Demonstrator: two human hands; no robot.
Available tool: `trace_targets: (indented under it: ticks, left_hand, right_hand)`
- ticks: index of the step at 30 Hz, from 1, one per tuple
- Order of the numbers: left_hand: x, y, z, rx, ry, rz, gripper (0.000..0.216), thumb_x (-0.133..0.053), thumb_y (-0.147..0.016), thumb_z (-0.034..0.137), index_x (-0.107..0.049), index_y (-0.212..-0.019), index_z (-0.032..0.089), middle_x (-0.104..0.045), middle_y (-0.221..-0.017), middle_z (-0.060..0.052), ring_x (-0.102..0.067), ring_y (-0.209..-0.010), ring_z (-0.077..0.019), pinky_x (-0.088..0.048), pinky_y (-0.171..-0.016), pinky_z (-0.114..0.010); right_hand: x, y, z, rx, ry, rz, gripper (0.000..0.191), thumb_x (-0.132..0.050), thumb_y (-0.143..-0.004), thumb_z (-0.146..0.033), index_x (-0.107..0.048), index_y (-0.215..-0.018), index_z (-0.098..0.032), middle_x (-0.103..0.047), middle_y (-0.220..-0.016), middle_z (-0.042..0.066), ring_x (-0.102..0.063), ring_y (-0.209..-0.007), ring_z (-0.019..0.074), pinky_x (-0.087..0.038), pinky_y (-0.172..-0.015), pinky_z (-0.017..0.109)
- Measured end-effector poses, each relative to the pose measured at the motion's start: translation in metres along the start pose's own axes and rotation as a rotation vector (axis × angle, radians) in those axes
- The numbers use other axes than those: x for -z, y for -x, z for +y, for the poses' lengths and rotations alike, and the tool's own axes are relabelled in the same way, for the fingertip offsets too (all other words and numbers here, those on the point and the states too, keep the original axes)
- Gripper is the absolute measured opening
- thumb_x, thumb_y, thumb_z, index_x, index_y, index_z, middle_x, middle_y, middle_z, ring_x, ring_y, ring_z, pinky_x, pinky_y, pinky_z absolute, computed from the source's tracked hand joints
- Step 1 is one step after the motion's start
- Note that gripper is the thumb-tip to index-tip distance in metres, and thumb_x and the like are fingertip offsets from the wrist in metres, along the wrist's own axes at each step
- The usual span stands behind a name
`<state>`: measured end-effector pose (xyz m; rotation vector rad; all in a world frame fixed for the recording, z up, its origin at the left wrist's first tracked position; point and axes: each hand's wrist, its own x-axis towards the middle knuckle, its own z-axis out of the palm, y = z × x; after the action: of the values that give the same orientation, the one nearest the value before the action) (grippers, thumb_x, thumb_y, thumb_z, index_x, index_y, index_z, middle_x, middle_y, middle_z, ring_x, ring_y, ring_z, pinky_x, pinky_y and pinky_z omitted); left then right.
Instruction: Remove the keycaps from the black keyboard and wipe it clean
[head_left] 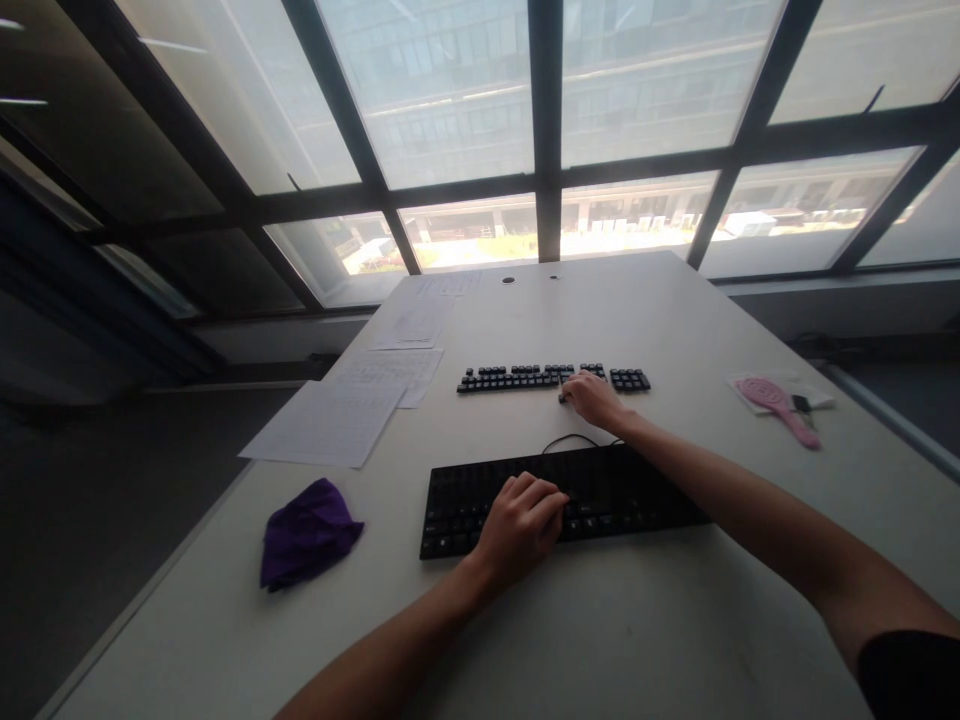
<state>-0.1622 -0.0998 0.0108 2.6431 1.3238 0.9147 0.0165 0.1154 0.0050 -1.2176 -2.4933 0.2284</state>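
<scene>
A black keyboard (622, 485) lies across the near part of the white table. Keycaps show along its lower left rows, while its right and upper parts look flat and dark. My left hand (525, 515) rests on the keyboard's middle, fingers curled together; whatever may be under the fingertips is hidden. Behind the keyboard, loose black keycaps (510, 378) are laid out in rows like a keyboard, with a separate block (630, 380) at the right end. My right hand (592, 398) reaches over the keyboard to these rows, its fingers pinched on a small dark keycap (562, 399).
A crumpled purple cloth (309, 535) lies left of the keyboard. Printed sheets (330, 425) run along the table's left edge. On the right, a pink hairbrush (776, 405) lies by a clear bag and a small dark item (802, 404). A cable (570, 437) loops behind the keyboard.
</scene>
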Motion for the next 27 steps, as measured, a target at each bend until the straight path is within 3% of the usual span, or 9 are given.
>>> trace_targets:
  ticks: [6,13,19,27]
  left_hand:
    - [0.0,0.0,0.002,0.001,-0.004,-0.004,0.015,-0.054,-0.093,0.017,-0.066,-0.101,0.019,-0.07,-0.095,-0.006,-0.057,-0.087,-0.019,-0.045,-0.076,-0.035]
    - [-0.003,-0.001,0.002,0.001,0.001,-0.04,0.016,-0.053,-0.094,0.018,-0.067,-0.101,0.019,-0.07,-0.095,-0.006,-0.057,-0.087,-0.0198,-0.045,-0.076,-0.035]
    - [-0.005,-0.001,0.001,0.005,-0.01,-0.08,0.023,-0.052,-0.095,0.02,-0.067,-0.112,0.021,-0.069,-0.109,-0.008,-0.058,-0.097,-0.0219,-0.047,-0.082,-0.038]
    - [-0.006,-0.002,0.001,0.013,-0.014,-0.131,0.026,-0.053,-0.095,0.022,-0.066,-0.118,0.021,-0.068,-0.117,-0.006,-0.056,-0.102,-0.0232,-0.049,-0.086,-0.041]
  right_hand:
    - [0.01,0.022,0.002,-0.076,-0.192,0.083,0.011,-0.064,-0.087,-0.018,-0.075,-0.09,-0.016,-0.076,-0.09,0.008,-0.067,-0.083,0.0207,-0.05,-0.079,0.029]
    - [0.036,0.099,-0.026,-0.091,-0.62,0.119,0.008,-0.068,-0.085,-0.024,-0.073,-0.089,-0.018,-0.075,-0.086,0.005,-0.069,-0.082,0.0201,-0.054,-0.075,0.03]
    - [0.03,0.146,-0.05,0.094,-0.581,0.112,0.008,-0.068,-0.086,-0.014,-0.072,-0.09,-0.019,-0.071,-0.094,0.005,-0.066,-0.088,0.0188,-0.052,-0.083,0.031]
    - [0.02,0.152,-0.051,0.252,-0.445,0.088,0.014,-0.058,-0.093,-0.014,-0.071,-0.089,-0.018,-0.068,-0.094,0.008,-0.063,-0.087,0.0193,-0.052,-0.078,0.032]
